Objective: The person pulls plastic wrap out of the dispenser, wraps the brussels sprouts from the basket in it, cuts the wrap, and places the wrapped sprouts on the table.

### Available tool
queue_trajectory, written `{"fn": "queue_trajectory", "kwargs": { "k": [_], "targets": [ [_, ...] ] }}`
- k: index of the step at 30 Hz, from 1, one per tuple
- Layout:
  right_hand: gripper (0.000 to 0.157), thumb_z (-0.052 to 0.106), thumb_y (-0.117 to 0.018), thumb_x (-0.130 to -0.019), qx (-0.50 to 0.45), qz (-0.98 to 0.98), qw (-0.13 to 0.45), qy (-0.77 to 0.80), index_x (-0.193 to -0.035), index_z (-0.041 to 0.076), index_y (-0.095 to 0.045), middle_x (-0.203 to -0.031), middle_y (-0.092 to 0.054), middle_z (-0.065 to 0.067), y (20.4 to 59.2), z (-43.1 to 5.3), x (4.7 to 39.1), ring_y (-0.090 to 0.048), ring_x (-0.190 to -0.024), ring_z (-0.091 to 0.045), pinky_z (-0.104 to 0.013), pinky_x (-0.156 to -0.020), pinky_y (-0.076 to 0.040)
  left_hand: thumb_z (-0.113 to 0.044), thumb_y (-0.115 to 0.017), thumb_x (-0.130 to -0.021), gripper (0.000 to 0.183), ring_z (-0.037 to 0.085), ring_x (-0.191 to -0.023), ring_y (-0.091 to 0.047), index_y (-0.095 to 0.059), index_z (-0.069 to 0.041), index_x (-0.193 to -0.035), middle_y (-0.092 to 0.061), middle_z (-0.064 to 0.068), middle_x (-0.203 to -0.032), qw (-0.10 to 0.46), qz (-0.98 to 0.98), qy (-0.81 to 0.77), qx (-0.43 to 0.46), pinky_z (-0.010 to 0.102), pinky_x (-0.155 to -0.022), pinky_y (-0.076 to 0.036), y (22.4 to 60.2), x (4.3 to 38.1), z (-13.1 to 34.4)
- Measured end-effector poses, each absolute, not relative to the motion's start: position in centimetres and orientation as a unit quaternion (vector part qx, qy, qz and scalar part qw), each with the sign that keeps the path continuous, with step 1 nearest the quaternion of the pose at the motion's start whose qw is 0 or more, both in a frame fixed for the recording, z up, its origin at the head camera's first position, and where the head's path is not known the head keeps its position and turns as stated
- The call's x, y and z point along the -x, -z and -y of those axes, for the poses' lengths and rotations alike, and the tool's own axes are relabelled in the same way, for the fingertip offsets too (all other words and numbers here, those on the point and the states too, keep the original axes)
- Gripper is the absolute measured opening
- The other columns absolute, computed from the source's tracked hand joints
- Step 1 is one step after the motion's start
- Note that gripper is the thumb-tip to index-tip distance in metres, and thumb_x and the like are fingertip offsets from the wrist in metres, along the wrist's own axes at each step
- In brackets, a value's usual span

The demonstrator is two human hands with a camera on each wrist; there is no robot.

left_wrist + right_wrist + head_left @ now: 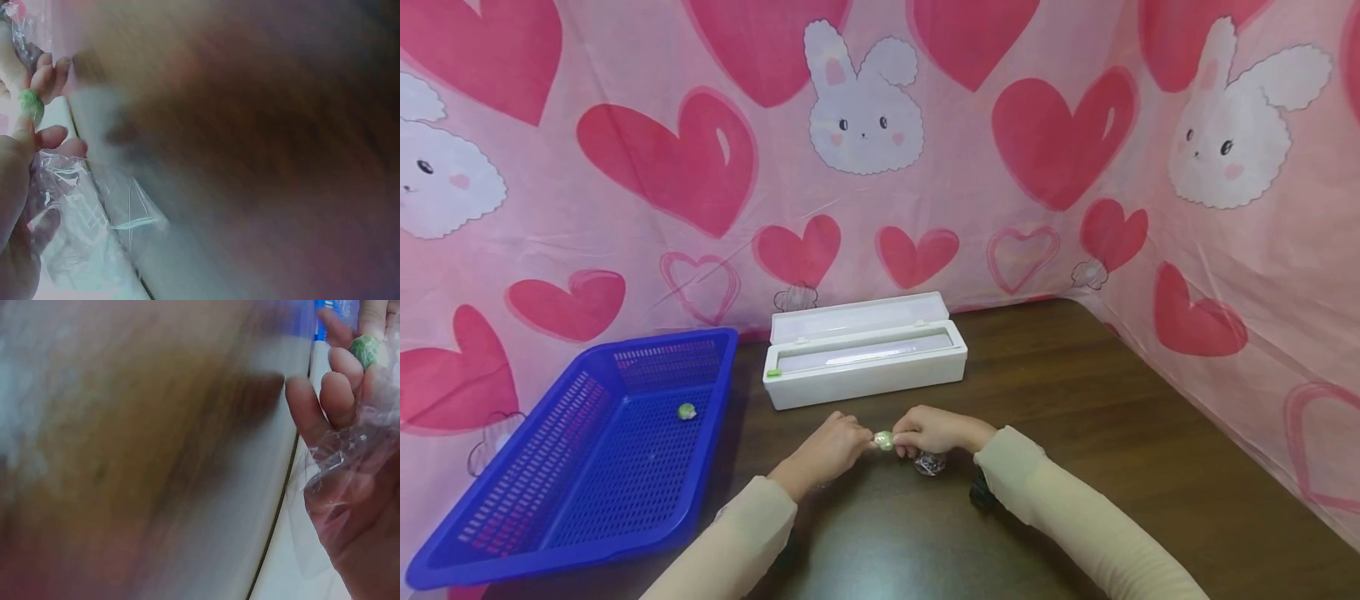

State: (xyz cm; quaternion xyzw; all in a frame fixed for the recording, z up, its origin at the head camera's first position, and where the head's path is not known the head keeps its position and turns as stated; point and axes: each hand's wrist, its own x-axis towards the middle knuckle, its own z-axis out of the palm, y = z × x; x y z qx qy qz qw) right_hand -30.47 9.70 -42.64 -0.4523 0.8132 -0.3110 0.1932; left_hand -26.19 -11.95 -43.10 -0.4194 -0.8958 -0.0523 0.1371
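A small green ball [883, 440] wrapped in clear plastic film hangs between the two hands, over the table in the head view. My left hand [835, 442] pinches the film on the ball's left side, and my right hand [936, 431] pinches it on the right. Loose crinkled film [929, 463] trails below the right hand. In the left wrist view the green ball [31, 106] sits right at the fingertips, with a wide sheet of film [131, 212] spreading from the palm. The right wrist view shows film [350, 440] bunched across the right fingers, next to the ball [364, 351].
Beyond the hands stands a white cling film dispenser [868, 385] with its lid [861, 318] raised and a green slider [773, 372]. On the left is a blue plastic basket [718, 400] holding another wrapped green ball [686, 411]. A heart-and-rabbit cloth [865, 200] backs the brown table [1075, 467].
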Motion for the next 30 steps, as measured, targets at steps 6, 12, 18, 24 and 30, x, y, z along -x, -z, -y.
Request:
{"fn": "queue_trajectory", "kwargs": {
  "k": [6,12,18,24,30],
  "targets": [
    [0.021,0.019,-0.056,-0.092,0.459,-0.824,0.194,0.271,-0.082,0.010,-0.072,-0.073,-0.055,0.009,42.38,-9.65,30.23,-0.045,-0.067,-0.004,-0.022,-0.064,-0.040,-0.032,-0.062,-0.087,0.019,0.016,-0.085,-0.051,-0.071,-0.018,-0.096,-0.063,-0.004,-0.091,0.111,0.904,0.068,0.407,0.031,-0.068,-0.034,42.95,25.87,12.31],
    [0.017,0.017,-0.058,-0.090,0.438,-0.826,0.210,0.286,-0.085,0.009,-0.073,-0.072,-0.058,0.012,42.57,-9.67,30.35,-0.044,-0.062,-0.002,-0.020,-0.058,-0.038,-0.036,-0.069,-0.079,0.036,0.019,-0.093,-0.051,-0.070,-0.011,-0.106,-0.063,0.001,-0.097,0.128,0.912,0.098,0.378,0.036,-0.075,-0.037,42.60,25.79,12.35],
    [0.010,0.014,-0.060,-0.089,0.407,-0.820,0.217,0.339,-0.082,0.009,-0.066,-0.068,-0.054,0.010,42.50,-9.87,30.33,-0.046,-0.060,-0.003,-0.021,-0.055,-0.039,-0.041,-0.071,-0.076,0.042,0.018,-0.095,-0.050,-0.069,-0.012,-0.106,-0.062,0.000,-0.099,0.142,0.916,0.113,0.358,0.036,-0.076,-0.037,42.51,25.89,12.47],
    [0.012,0.013,-0.060,-0.088,0.406,-0.818,0.212,0.350,-0.078,0.008,-0.064,-0.066,-0.053,0.010,42.67,-9.98,30.40,-0.046,-0.059,-0.003,-0.021,-0.055,-0.039,-0.040,-0.072,-0.075,0.040,0.018,-0.094,-0.051,-0.070,-0.012,-0.103,-0.062,-0.001,-0.097,0.148,0.911,0.125,0.363,0.037,-0.077,-0.037,42.61,25.81,12.60],
    [0.013,0.012,-0.060,-0.088,0.409,-0.816,0.202,0.354,-0.077,0.007,-0.065,-0.065,-0.052,0.010,42.93,-10.17,30.65,-0.045,-0.059,-0.003,-0.020,-0.055,-0.038,-0.038,-0.073,-0.075,0.035,0.017,-0.093,-0.051,-0.071,-0.012,-0.099,-0.062,-0.002,-0.094,0.157,0.905,0.140,0.369,0.037,-0.077,-0.037,42.80,25.69,12.73]
  ]
}}
